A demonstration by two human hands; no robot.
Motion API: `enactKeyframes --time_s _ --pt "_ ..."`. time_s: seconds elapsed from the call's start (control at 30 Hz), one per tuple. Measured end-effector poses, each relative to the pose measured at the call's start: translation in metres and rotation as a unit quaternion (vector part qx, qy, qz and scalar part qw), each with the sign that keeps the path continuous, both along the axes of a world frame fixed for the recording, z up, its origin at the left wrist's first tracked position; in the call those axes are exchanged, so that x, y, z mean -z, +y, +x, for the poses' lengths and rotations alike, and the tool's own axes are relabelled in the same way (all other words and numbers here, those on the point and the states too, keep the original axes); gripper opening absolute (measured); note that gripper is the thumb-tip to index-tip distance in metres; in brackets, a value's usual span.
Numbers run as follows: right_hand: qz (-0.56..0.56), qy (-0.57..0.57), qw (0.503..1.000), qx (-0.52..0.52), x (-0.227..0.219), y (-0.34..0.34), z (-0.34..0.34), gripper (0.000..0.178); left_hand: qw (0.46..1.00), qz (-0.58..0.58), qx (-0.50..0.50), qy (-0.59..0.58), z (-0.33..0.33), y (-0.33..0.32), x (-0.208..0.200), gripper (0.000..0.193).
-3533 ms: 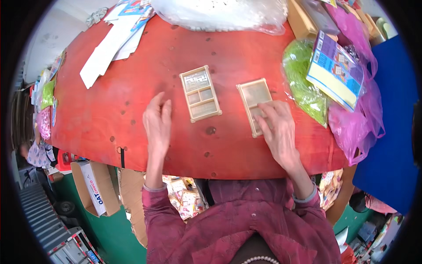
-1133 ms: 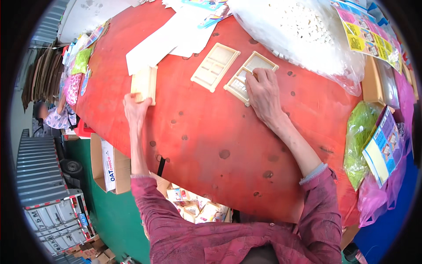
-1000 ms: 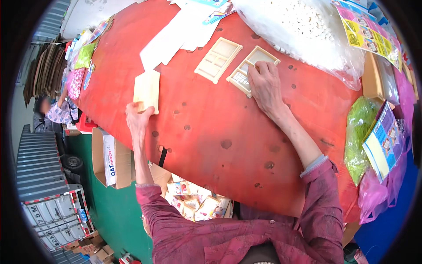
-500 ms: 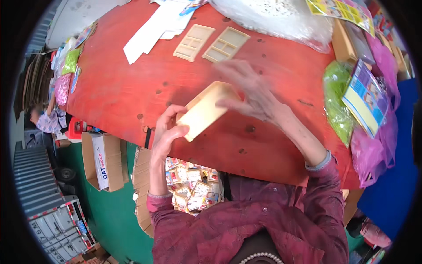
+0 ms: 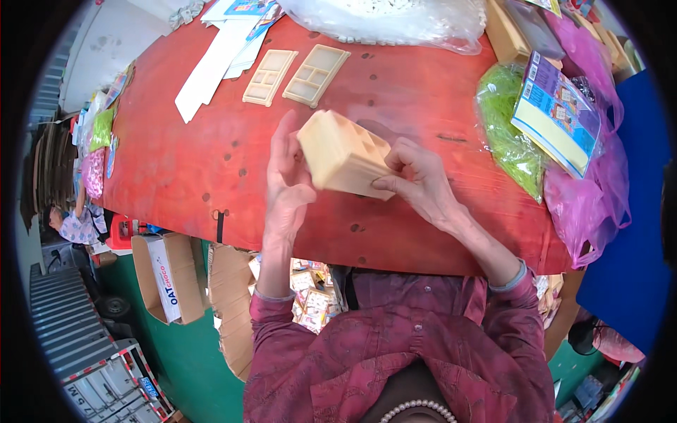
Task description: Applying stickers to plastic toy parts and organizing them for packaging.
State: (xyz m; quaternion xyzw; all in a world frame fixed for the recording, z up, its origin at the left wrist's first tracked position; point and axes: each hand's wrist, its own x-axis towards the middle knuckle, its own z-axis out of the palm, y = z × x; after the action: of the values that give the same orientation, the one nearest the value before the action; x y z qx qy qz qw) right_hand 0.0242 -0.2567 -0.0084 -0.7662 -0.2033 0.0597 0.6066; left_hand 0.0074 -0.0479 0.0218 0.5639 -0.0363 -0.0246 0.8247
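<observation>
Over the red table, in front of my chest, a cream compartment box (image 5: 342,156) is tilted, its divided side facing up and to the right. It could be one deep box or a stack of trays; I cannot tell. My right hand (image 5: 422,175) pinches its right end between thumb and fingers. Beside its left end is my left hand (image 5: 288,180), fingers stretched upward and thumb apart, close against the box or lightly touching it. Two flat cream compartment trays (image 5: 270,76) (image 5: 316,75) lie farther off on the table.
The red table (image 5: 176,180) holds white sheets (image 5: 211,67), a large clear plastic bag (image 5: 395,21), green shredded filler (image 5: 502,123), a printed card (image 5: 560,116) and pink bags (image 5: 589,187). Below its near edge stands a carton (image 5: 229,303) with small printed pieces (image 5: 310,296).
My right hand has come back from beyond the box and now grips its right end. My left hand has loosened its hold. The box has turned, showing its compartments, and the view has shifted.
</observation>
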Motion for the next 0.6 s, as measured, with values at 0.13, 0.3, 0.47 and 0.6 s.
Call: enactKeyframes --time_s 0.13,0.3,0.47,0.6 --pt "0.076 0.129 0.988 0.037 -0.004 0.001 -0.009 0.026 0.998 -0.034 -0.053 0.030 -0.003 -0.042 0.001 0.098" --pt "0.126 0.174 0.975 0.047 0.008 -0.007 -0.015 0.026 0.991 0.075 -0.052 0.101 -0.006 -0.059 0.021 0.084" --pt "0.141 0.224 0.964 0.033 0.009 -0.025 -0.019 0.024 0.990 0.090 -0.038 0.103 -0.005 -0.069 0.021 0.079" --pt "0.236 0.266 0.933 0.058 0.011 -0.038 -0.014 0.020 0.988 0.060 -0.047 0.136 -0.008 -0.062 0.019 0.071"
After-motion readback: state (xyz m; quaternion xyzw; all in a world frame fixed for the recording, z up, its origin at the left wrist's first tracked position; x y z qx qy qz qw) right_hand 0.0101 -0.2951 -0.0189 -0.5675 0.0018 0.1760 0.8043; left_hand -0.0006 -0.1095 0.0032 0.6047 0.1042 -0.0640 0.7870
